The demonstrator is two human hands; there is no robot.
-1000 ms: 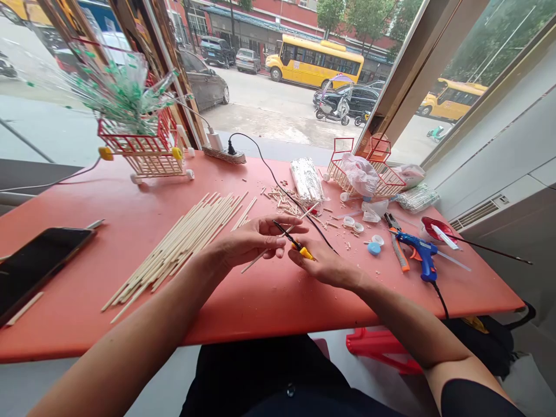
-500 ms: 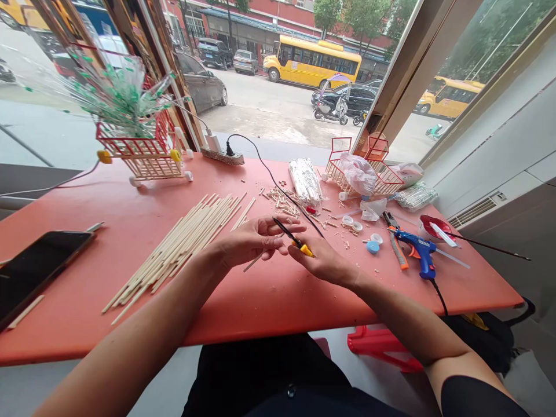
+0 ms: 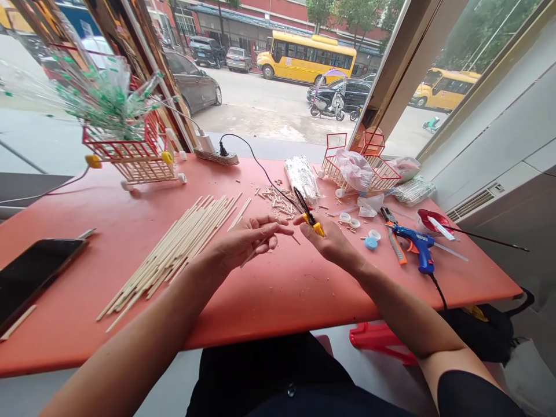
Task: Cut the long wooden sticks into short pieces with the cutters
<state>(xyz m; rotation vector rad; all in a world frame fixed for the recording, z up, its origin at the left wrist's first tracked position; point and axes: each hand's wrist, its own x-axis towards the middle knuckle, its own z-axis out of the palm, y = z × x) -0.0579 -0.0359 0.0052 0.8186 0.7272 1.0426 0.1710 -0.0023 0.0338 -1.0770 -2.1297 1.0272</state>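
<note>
Between the fingers and thumb of my left hand (image 3: 245,238) is a thin wooden stick (image 3: 249,256), slanting down toward me, with a short end showing to the right near the fingertips. My right hand (image 3: 336,244) is closed around a pair of pliers (image 3: 308,216) with yellow handles and dark jaws. The jaws point up and away, apart from the stick. Left of my left hand, a loose bundle of long wooden sticks (image 3: 174,249) lies on the red table (image 3: 278,307).
Short cut pieces (image 3: 280,202) lie beyond my hands, beside a silvery packet (image 3: 302,178). At right are a blue glue gun (image 3: 414,243), orange-handled pliers (image 3: 396,246) and a small stick cart (image 3: 382,176). A larger cart (image 3: 143,165) and a phone (image 3: 41,272) stand left.
My right hand has drawn right, away from my left, and the pliers' jaws have swung from pointing left to pointing up. The stick stays in my left hand. The view has shifted slightly.
</note>
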